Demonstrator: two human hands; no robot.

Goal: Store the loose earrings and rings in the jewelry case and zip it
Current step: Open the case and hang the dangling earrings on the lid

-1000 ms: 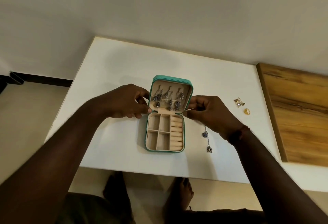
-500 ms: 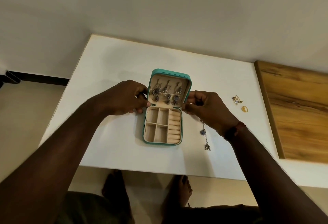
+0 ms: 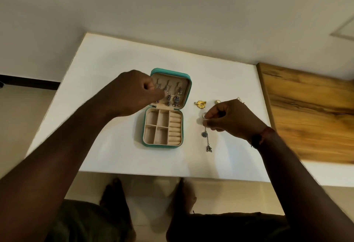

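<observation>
The teal jewelry case [image 3: 162, 146] lies open on the white table [image 3: 107, 65], its compartments and ring rolls bare. Several silver earrings [image 3: 177, 99] hang inside the upright lid [image 3: 188, 86]. My left hand [image 3: 132, 92] grips the lid's left side, covering the leftmost earrings. Right of the case, my right hand [image 3: 229, 119] pinches the top of a long silver dangle earring [image 3: 206, 140], whose lower end trails toward me. A gold flower piece [image 3: 200, 104] and a gold ring [image 3: 217, 101] lie just beyond that hand; another small piece [image 3: 239, 99] is partly hidden behind it.
A wooden surface [image 3: 306, 117] adjoins the table on the right. The table's near edge runs just below the case, with my bare feet [image 3: 113, 190] on the floor under it. A wall stands behind the table.
My right hand left the lid's right side, moved right and pinched the long silver earring. The left hand slid further over the lid. The gold flower piece, hidden before, shows.
</observation>
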